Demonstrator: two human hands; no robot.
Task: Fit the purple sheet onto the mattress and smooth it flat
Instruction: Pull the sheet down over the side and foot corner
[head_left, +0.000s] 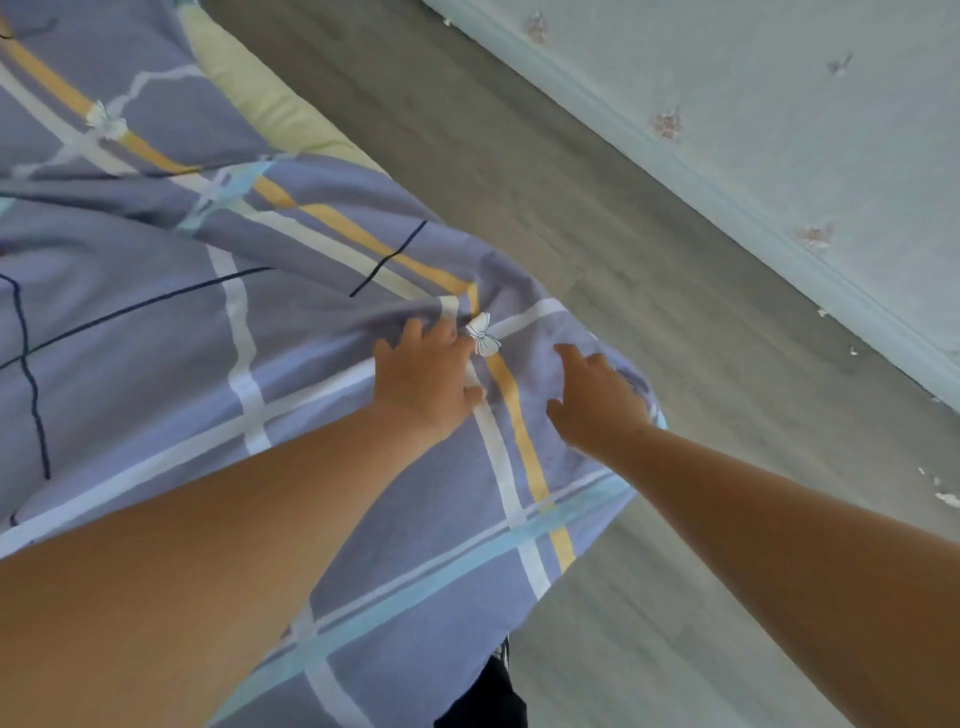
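While both hands work at the bed's near corner, the sheet (156, 322) lies spread over the mattress (270, 104), whose pale yellow edge shows bare beyond the sheet, toward the wall (753, 130). At the corner the sheet hangs past the mattress edge over the floor (519, 182). The left hand (428, 374) rests palm-down on the sheet beside a printed bow (484, 336), fingers curled into a gather of cloth radiating from that spot. The right hand (597, 402) lies at the overhanging corner, fingers spread and loose; whether it pinches any fabric I cannot tell. This sheet looks thin, light and limp, so it will bunch wherever it is pushed and slide easily. Best hold is likely the hem at the corner, pulled taut down over the mattress edge, then flat palms sweeping the folds outward.
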